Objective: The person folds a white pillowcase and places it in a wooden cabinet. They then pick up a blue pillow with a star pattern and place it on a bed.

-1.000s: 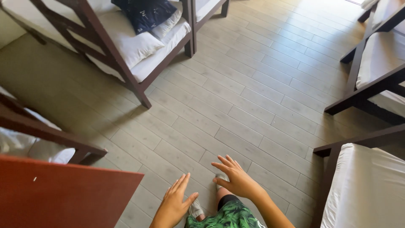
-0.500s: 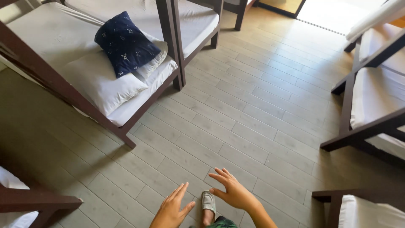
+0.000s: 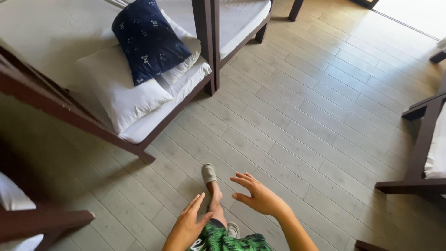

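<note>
Navy pillow [image 3: 146,39] sits up left on the bed, stacked on the white pillows [image 3: 118,90], well away from both hands. Looks soft and light, probably easiest pinched at a corner. Left hand [image 3: 188,225] and right hand [image 3: 258,197] are open and empty.

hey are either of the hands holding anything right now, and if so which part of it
Nothing is held. The left hand and the right hand are both open with fingers spread, in the air above the wooden floor, touching nothing.

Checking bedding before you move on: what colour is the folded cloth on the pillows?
Dark navy folded cloth with small white marks, head view.
</note>
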